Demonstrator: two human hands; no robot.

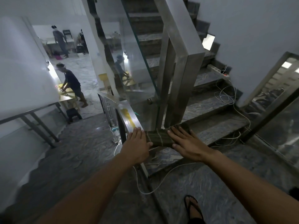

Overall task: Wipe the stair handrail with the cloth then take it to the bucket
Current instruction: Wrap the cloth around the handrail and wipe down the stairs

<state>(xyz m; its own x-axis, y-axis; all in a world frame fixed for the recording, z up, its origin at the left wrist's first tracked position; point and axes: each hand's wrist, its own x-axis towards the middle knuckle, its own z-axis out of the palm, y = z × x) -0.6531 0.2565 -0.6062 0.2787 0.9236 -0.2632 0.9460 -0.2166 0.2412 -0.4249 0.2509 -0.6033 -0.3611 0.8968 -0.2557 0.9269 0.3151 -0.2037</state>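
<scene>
Both hands press a folded cloth flat on the stair handrail.

The left hand (pixel 137 143) lies spread, palm down, at the cloth's (pixel 159 137) left end; the right hand (pixel 186 143) lies spread, fingers flat, on its right end. The green striped cloth is draped across the steel handrail (pixel 127 117), just beside the rail post (pixel 182 88). White cables (pixel 226 96) trail over the steps beyond the handrail.

White cables (pixel 226 97) and power strip (pixel 218 71) on marble steps (pixel 210 109).
</scene>
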